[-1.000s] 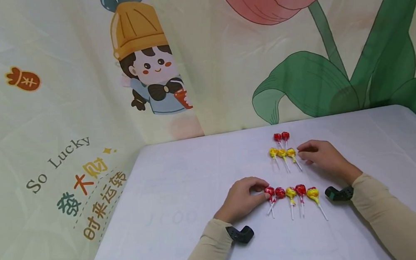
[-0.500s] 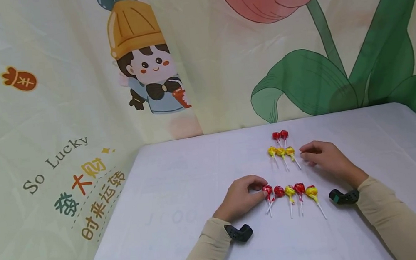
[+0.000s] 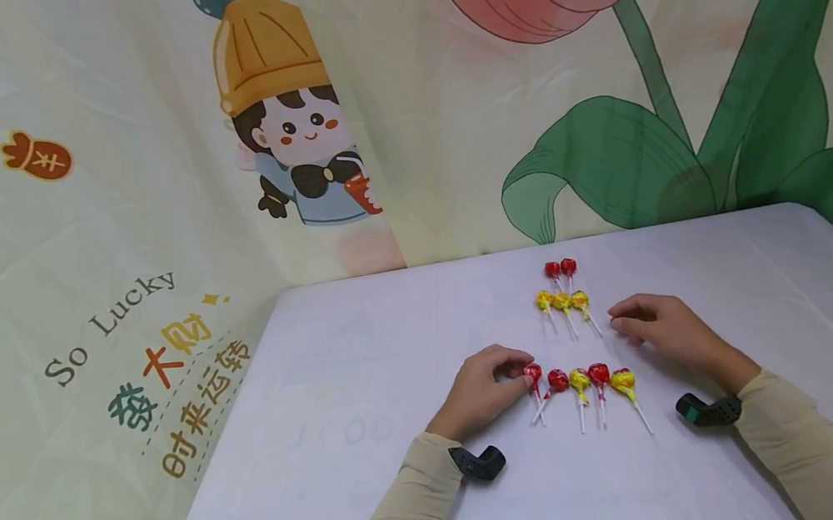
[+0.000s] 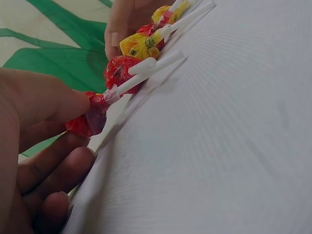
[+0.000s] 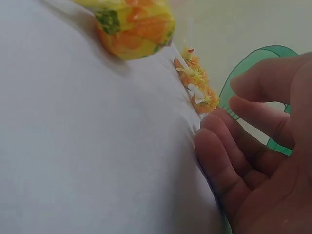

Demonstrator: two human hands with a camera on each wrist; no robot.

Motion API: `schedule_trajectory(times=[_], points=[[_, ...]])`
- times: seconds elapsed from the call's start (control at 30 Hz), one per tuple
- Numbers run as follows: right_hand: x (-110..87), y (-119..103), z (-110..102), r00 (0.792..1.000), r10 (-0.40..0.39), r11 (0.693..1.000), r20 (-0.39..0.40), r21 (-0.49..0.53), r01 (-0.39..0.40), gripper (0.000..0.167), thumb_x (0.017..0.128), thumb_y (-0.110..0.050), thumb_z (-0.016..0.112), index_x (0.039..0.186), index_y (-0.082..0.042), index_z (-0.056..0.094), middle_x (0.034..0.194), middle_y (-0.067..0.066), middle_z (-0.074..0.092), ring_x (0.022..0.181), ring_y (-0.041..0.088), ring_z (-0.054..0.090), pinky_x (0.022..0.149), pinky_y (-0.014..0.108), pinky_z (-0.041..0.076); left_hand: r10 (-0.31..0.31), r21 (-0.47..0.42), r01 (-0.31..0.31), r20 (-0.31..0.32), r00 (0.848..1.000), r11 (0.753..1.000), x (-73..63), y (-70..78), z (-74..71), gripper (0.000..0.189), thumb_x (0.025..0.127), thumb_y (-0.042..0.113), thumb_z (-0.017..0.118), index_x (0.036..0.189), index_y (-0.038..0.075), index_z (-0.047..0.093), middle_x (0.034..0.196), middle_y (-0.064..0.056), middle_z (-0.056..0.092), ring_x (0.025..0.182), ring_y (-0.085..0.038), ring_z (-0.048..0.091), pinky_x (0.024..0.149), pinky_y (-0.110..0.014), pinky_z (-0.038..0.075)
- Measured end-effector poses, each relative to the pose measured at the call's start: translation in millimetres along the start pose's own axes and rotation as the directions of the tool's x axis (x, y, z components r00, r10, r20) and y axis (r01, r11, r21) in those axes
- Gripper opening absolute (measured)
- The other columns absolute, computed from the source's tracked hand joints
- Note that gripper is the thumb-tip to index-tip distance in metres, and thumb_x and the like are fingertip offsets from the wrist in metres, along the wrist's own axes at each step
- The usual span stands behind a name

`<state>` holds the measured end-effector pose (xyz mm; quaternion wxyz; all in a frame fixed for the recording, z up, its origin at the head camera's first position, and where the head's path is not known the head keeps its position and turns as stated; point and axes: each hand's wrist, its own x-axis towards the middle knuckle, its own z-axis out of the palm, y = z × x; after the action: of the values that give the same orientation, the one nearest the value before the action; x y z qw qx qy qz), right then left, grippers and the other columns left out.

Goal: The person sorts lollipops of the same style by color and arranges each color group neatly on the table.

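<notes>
My left hand (image 3: 480, 392) pinches the head of a red lollipop (image 3: 533, 376) between thumb and fingers, at the left end of the near row. The stick of that lollipop crosses the stick of a second red lollipop (image 3: 559, 380) beside it. To their right lie a yellow lollipop (image 3: 579, 380), another red lollipop (image 3: 598, 374) and a yellow lollipop (image 3: 623, 382) with its stick slanting. My right hand (image 3: 683, 339) holds nothing; its fingers are loosely bent, right of the three yellow lollipops (image 3: 562, 303) of the farther row.
Two red lollipops (image 3: 569, 267) lie behind the yellow ones, near the back edge of the white-covered table (image 3: 366, 357). A printed cloth backdrop (image 3: 438, 166) hangs behind the table. A black wrist camera sits on each sleeve.
My right hand has drawn away from the farther yellow row, rightward and nearer to me. My left hand keeps its pinch, and its red lollipop has shifted slightly left from its neighbour.
</notes>
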<state>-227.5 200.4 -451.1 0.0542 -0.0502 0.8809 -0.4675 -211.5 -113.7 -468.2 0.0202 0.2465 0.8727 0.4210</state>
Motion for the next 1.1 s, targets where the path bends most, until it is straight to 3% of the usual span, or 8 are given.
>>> schedule_trajectory(times=[0.67,1.1], points=[[-34.0,3.2,0.3,0.998,-0.027,0.998,0.052,-0.059,0.03,0.034,0.097,-0.032,0.067,0.121,-0.007,0.066,0.107,0.008,0.064,0.09,0.025,0.056,0.069,0.03,0.054,0.0,-0.047,-0.003,-0.054,0.999,0.999,0.9,2.3,-2.8,0.027,0.092,0.019,0.072,0.119,0.016,0.073,0.102,0.011,0.065,0.091,-0.004,0.06,0.078,-0.025,0.05],[-47.8,1.7,0.2,0.993,-0.086,0.987,0.079,-0.126,0.096,0.028,0.095,-0.03,0.07,0.116,-0.011,0.07,0.116,0.005,0.066,0.103,0.024,0.057,0.085,0.036,0.054,-0.029,-0.102,0.02,-0.091,0.995,0.995,0.3,1.1,-4.6,0.027,0.094,0.018,0.071,0.12,0.018,0.072,0.107,0.01,0.064,0.096,-0.006,0.061,0.083,-0.026,0.052]])
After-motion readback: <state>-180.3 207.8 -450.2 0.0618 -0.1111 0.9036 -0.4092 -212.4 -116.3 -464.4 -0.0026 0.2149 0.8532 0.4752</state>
